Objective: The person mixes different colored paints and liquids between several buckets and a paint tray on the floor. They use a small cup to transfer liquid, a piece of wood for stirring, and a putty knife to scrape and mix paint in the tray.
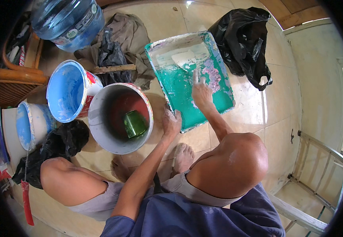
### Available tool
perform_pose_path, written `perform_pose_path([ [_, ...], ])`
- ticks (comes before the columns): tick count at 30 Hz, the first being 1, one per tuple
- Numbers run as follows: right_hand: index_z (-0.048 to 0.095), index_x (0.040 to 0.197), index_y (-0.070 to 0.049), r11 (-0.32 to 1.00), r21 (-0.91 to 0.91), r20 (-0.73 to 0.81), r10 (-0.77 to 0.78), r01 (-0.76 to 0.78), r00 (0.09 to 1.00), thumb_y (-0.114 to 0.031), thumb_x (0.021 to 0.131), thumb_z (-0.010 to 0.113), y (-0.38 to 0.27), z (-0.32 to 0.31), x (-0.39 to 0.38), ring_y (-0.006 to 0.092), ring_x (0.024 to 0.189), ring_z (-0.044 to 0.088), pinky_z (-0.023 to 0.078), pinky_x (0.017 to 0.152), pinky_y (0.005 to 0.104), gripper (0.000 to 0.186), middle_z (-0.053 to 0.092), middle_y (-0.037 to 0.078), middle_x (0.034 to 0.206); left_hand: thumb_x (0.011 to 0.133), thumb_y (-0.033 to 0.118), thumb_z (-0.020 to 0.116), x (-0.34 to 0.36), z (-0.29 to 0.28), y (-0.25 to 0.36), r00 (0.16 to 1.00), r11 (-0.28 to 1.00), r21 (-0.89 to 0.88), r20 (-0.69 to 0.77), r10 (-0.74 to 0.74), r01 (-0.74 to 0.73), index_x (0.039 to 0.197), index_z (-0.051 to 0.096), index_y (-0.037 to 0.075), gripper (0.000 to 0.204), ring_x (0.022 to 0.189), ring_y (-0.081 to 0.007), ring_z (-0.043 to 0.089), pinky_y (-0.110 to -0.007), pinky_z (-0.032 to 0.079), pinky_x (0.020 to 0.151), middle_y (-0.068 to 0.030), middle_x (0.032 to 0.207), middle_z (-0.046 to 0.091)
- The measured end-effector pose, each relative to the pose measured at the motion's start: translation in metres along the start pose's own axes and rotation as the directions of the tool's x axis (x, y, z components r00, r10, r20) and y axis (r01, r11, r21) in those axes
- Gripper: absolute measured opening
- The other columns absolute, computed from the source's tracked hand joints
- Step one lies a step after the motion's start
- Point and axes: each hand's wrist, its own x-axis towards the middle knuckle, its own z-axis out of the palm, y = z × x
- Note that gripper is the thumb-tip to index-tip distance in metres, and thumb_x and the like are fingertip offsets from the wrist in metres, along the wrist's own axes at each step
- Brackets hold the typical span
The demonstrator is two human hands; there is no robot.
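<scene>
A green rectangular tray point(175, 87), smeared with white and purplish paste, lies on the floor in front of me. My left hand point(172, 121) grips its near left rim. Over the middle of the tray, my right hand point(202, 91) is bent closed with the index finger stretched forward. A flat patch of white point(185, 60) lies just beyond that fingertip; I cannot make out whether it is paste or a coated blade. Left of the tray stands a large grey bucket point(96, 130) with a green container point(135, 124) inside.
Blue-lined buckets point(65, 91) point(24, 125) stand at left near a large water bottle point(70, 23). Crumpled cloth point(130, 35) lies behind the grey bucket, a black plastic bag point(240, 43) right of the tray. A metal ladder point(325, 146) and red-handled tool point(26, 203) flank me.
</scene>
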Motion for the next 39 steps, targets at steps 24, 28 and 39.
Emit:
perform_pose_path([
  [24, 0.028, 0.138, -0.009, 0.986, 0.166, 0.099, 0.009, -0.025, 0.995, -0.007, 0.082, 0.050, 0.016, -0.031, -0.107, 0.0369, 0.068, 0.058, 0.048, 0.062, 0.0458, 0.061, 0.053, 0.021, 0.084, 0.082, 0.009, 0.044, -0.004, 0.014, -0.017, 0.999, 0.992, -0.125, -0.036, 0.026, -0.030, 0.105, 0.040, -0.006, 0.028, 0.081, -0.0446, 0.054, -0.049, 0.042, 0.071, -0.0291, 0.092, 0.054],
  [28, 0.041, 0.133, -0.015, 0.984, 0.161, 0.007, 0.075, -0.075, 0.997, -0.021, 0.084, 0.054, 0.019, -0.064, -0.084, 0.0356, 0.069, 0.058, 0.047, 0.061, 0.0456, 0.051, 0.054, 0.019, 0.081, 0.082, 0.010, 0.044, -0.005, 0.013, -0.016, 0.992, 0.994, -0.024, -0.063, 0.106, -0.108, 0.106, 0.040, -0.006, 0.029, 0.081, -0.0454, 0.054, -0.050, 0.041, 0.069, -0.0298, 0.092, 0.054],
  [39, 0.043, 0.131, -0.016, 0.986, 0.078, -0.033, 0.150, -0.147, 0.988, -0.029, 0.086, 0.049, 0.023, -0.026, 0.005, 0.0393, 0.080, 0.060, 0.048, 0.071, 0.0473, 0.047, 0.057, 0.024, 0.097, 0.081, 0.011, 0.047, -0.005, 0.011, -0.012, 0.991, 0.992, -0.025, -0.045, 0.122, -0.124, 0.105, 0.040, -0.005, 0.029, 0.078, -0.0456, 0.055, -0.050, 0.042, 0.068, -0.0285, 0.088, 0.056],
])
